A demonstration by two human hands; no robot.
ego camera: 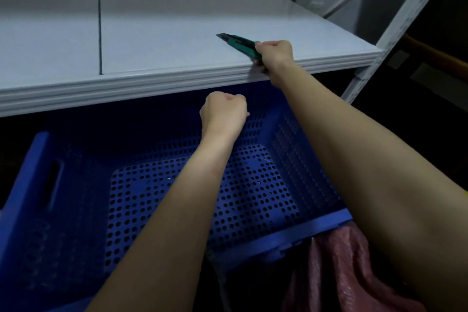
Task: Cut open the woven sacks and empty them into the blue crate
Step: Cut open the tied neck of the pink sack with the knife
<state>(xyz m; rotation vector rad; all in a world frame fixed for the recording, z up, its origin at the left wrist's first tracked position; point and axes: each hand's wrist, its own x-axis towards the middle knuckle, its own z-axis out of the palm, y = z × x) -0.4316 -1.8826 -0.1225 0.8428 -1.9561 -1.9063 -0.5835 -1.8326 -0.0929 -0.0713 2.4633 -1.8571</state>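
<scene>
A reddish woven sack [349, 268] is lying crumpled at lower right, just outside the near rim of the blue crate [291, 233]; the crate is sitting partly under a white shelf [152, 33]; the right hand [274, 54] is gripping a green utility knife [240, 44], fingers clamped round its handle, blade pointing out over the shelf; the left hand [224, 113] is hovering above the crate, fingers curled together into a fist

perforated plastic crate [316, 225], smooth matt shelf [164, 33]
</scene>
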